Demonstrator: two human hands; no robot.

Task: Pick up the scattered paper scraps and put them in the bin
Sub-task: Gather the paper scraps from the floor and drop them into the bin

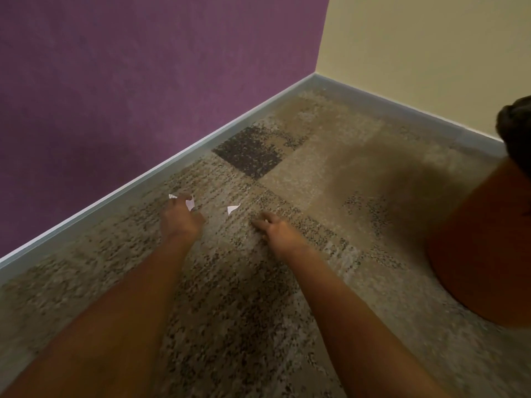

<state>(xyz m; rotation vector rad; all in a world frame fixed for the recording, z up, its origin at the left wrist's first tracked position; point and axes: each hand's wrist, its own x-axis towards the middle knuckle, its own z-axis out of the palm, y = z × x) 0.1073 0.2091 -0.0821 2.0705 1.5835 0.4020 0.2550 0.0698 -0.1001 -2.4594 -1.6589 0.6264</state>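
Three small white paper scraps show on the patterned carpet near the purple wall. My left hand (179,218) is curled, with one scrap (172,196) poking out at its fingertips and another scrap (190,204) by its thumb; it seems to pinch them. A third scrap (233,208) lies loose on the carpet between my hands. My right hand (277,229) hovers low just right of that scrap, fingers apart and holding nothing. The bin (485,248), round and orange-brown with a dark liner at its rim, stands at the right edge.
The purple wall (129,81) with a grey skirting board (172,165) runs close behind the scraps. A cream wall (431,53) closes the corner at the back right. The mottled carpet (330,168) stretches between my hands and the bin.
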